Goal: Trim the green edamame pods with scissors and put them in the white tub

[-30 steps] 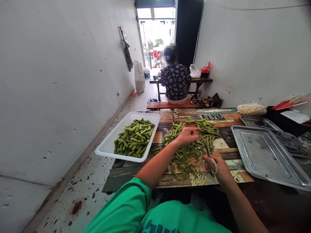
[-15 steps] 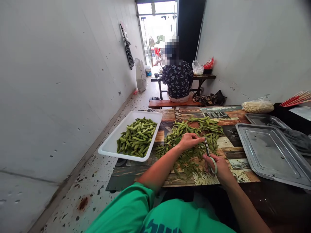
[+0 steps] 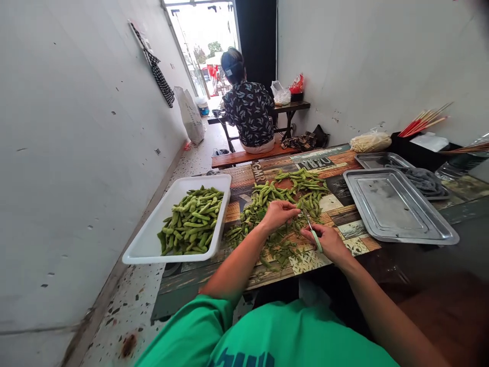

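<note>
Over the pile of green soybean pods [image 3: 267, 193], my left hand [image 3: 279, 214] pinches a single pod [image 3: 299, 204] at its fingertips. Scissors [image 3: 317, 241] with pale green handles are in my right hand [image 3: 329, 241], their blades pointing up towards that pod. Whether the blades touch it I cannot tell. Leafy trimmings [image 3: 280, 255] lie on the table below both hands. To the left, a white plastic tub [image 3: 143, 245] contains a heap of pods [image 3: 194, 219].
On the right of the wood-patterned table [image 3: 183, 285] lie a metal tray [image 3: 401, 204], a dark cloth [image 3: 424, 181] and a black box [image 3: 410, 148] with red-ended sticks. A person [image 3: 250, 112] sits facing away on a bench [image 3: 229, 159] beyond the table.
The view has turned to the right, so the table and tub appear further left. My left hand still pinches at its fingertips, and the scissors remain in my right hand.
</note>
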Action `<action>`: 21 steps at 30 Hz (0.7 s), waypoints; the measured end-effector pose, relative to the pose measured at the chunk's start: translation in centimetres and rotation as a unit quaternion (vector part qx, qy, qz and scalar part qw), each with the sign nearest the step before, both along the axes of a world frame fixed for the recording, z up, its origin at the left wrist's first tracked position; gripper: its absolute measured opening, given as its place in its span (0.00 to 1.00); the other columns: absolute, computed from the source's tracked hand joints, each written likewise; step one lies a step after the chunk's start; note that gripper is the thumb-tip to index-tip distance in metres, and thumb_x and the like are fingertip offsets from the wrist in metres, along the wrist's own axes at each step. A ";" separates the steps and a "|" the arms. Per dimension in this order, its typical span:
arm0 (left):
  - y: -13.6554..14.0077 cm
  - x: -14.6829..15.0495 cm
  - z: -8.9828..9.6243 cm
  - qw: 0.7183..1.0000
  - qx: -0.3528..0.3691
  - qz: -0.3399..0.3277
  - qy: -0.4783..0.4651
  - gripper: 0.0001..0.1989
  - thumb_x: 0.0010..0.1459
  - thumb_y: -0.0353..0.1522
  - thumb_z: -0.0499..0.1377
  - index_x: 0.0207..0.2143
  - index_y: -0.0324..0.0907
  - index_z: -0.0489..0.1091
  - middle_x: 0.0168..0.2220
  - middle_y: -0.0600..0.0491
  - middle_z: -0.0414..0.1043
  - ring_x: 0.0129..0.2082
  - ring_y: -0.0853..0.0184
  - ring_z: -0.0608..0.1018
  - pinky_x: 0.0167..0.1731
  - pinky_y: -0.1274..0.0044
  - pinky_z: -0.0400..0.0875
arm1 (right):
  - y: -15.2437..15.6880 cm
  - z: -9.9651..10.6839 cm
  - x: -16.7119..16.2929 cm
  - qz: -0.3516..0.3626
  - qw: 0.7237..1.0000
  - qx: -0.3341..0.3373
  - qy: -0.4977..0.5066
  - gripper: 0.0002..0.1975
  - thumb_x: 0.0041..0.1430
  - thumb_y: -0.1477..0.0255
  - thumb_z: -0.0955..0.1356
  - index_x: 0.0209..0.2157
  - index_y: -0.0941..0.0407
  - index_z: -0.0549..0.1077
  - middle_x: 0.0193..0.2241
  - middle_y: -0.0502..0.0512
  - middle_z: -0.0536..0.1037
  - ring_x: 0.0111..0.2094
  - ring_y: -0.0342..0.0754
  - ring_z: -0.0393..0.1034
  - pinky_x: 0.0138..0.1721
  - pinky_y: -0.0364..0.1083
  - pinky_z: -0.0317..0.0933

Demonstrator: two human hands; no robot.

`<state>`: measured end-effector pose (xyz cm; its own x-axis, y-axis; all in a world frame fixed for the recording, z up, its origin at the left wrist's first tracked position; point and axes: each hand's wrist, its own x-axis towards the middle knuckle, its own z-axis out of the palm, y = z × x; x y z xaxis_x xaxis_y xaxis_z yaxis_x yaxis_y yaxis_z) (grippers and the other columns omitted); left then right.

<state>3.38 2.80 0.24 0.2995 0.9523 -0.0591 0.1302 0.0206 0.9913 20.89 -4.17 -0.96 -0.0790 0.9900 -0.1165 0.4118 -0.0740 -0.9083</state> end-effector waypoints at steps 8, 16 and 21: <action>-0.3 -0.4 0.6 0.994 0.054 -0.037 0.090 0.14 0.44 0.39 0.63 0.27 0.34 0.75 0.18 0.56 0.67 0.18 0.76 0.63 0.20 0.81 0.54 | 0.3 -0.3 -0.3 0.010 0.999 -0.017 0.030 0.21 0.45 0.52 0.70 0.29 0.57 0.75 0.14 0.46 0.66 0.16 0.42 0.61 0.20 0.42 0.55; -0.1 -0.7 0.7 0.988 0.061 -0.095 0.101 0.14 0.43 0.38 0.63 0.26 0.34 0.75 0.19 0.56 0.67 0.20 0.75 0.64 0.22 0.81 0.56 | 0.1 0.6 -0.9 0.019 0.983 -0.093 0.155 0.21 0.43 0.52 0.71 0.27 0.57 0.69 0.18 0.46 0.67 0.18 0.42 0.63 0.20 0.41 0.58; -0.3 -0.7 1.2 0.985 0.068 -0.103 0.117 0.14 0.43 0.38 0.63 0.25 0.34 0.75 0.19 0.57 0.66 0.20 0.75 0.63 0.22 0.80 0.55 | 0.3 -0.1 -0.6 0.025 0.986 -0.078 0.144 0.23 0.42 0.52 0.72 0.30 0.58 0.72 0.17 0.46 0.68 0.18 0.41 0.63 0.20 0.41 0.58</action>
<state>2.65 2.47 1.43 0.4804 0.8767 -0.0247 0.3422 -0.1615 0.9256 20.30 -3.82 -1.08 -0.1786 0.9559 -0.2332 0.1443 -0.2091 -0.9672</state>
